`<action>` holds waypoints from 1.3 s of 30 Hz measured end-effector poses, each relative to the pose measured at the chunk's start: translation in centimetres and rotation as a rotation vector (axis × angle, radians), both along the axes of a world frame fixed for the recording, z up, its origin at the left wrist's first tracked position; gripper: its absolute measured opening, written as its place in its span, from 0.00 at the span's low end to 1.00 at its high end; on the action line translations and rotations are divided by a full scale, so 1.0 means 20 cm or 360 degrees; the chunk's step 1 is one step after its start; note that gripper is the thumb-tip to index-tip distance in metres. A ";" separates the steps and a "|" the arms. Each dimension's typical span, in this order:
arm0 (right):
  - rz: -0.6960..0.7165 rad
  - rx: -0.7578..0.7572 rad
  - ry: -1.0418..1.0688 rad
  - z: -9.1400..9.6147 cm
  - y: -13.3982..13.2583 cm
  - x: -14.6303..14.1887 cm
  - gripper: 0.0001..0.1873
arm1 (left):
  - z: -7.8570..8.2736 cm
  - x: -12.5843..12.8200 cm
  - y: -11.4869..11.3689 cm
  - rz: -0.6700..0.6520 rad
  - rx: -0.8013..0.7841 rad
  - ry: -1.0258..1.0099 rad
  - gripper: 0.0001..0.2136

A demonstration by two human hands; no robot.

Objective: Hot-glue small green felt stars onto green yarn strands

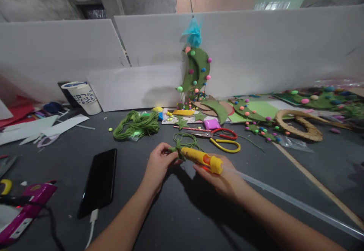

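Note:
My right hand [218, 181] is closed round a yellow glue gun [200, 157] with a clear glue stick [284, 200] trailing from its back toward the right. The nozzle points left at a small green yarn piece [178, 149], which my left hand [157, 163] pinches between its fingertips. A loop of green cord [186, 137] lies on the dark table just behind the hands. Red and yellow scissors [223, 139] rest beyond that.
A black phone [99, 181] on a white cable lies at the left. A green yarn bundle [138, 124], felt crescents with pom-poms [197, 69], a wicker ring [298, 124], a white cup [83, 97] and paper scraps [34, 127] line the back. A pink device [25, 207] sits front left.

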State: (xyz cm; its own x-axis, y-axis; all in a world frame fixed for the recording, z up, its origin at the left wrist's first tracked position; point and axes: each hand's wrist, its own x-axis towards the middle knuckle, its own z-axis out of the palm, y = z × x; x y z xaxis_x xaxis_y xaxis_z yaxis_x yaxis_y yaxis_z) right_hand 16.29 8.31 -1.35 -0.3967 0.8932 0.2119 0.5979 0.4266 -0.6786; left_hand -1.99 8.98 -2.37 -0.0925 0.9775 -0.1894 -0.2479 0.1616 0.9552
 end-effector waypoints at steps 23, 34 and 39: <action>-0.0040 -0.0052 -0.0056 0.01 0.01 0.01 0.15 | 0.01 0.00 0.00 0.0033 -0.0018 0.0036 0.11; -0.0027 -0.0042 -0.0103 0.02 0.00 0.01 0.14 | 0.02 0.00 0.00 0.0076 -0.0022 0.0097 0.11; 0.0015 -0.0034 -0.0129 0.03 0.00 0.00 0.15 | 0.03 0.00 0.00 0.0087 -0.0008 0.0100 0.11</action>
